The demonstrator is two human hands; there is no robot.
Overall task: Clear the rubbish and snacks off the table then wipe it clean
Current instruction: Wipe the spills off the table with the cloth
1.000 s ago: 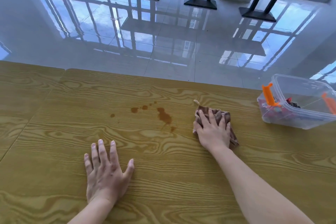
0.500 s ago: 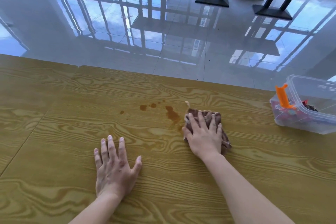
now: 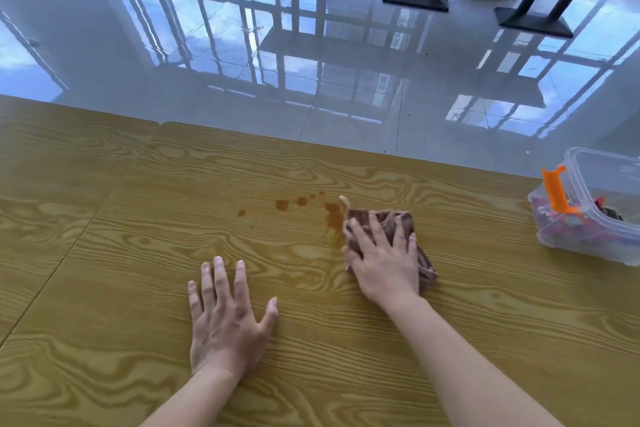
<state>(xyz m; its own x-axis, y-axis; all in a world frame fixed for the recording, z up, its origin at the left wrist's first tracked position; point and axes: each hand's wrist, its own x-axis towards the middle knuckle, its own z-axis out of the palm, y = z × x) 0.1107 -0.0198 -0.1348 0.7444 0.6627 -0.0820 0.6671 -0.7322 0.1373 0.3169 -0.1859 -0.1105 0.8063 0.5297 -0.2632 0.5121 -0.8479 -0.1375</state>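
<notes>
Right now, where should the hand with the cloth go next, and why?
Probably slide the right hand and its brown cloth a little to the left, over the big brown stain. The cloth's edge sits right beside that stain, and smaller spots lie further left on the table, all unwiped. The left hand rests flat, out of the way.

Glossy grey tile floor (image 3: 214, 73) mirrors window grid, sky; black table pedestals (image 3: 415, 1) far side.
</notes>
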